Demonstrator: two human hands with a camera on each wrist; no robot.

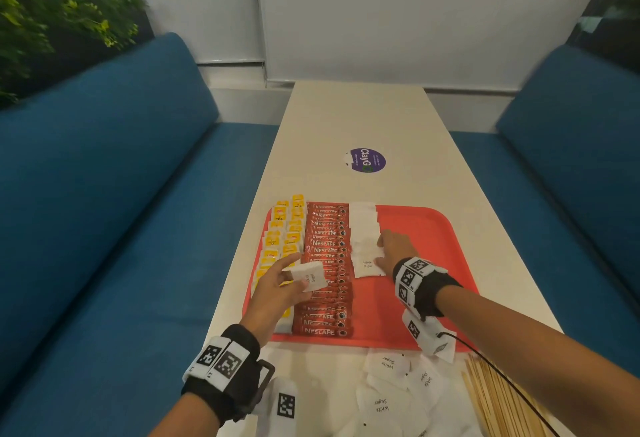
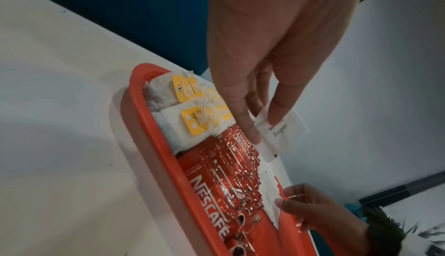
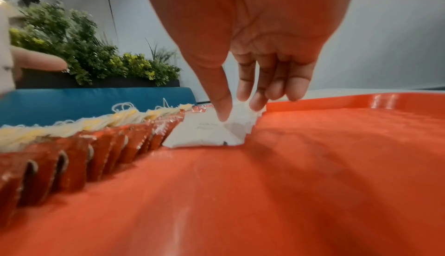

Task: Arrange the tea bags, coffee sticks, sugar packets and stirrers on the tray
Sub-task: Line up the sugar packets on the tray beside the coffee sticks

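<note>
Meanwhile the left hand [image 1: 277, 284] pinches a sugar packet [image 1: 309, 276] above the coffee sticks [image 1: 325, 263]; the right hand's fingers [image 3: 222, 111] press the sugar row's [image 1: 364, 239] near end, just rightward.

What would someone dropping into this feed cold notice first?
Probably the red tray on the white table, with yellow-tagged tea bags along its left edge, a red column of coffee sticks beside them, and a shorter row of sugar packets next. The left hand pinches one sugar packet above the sticks while the right hand presses on the row.
</note>
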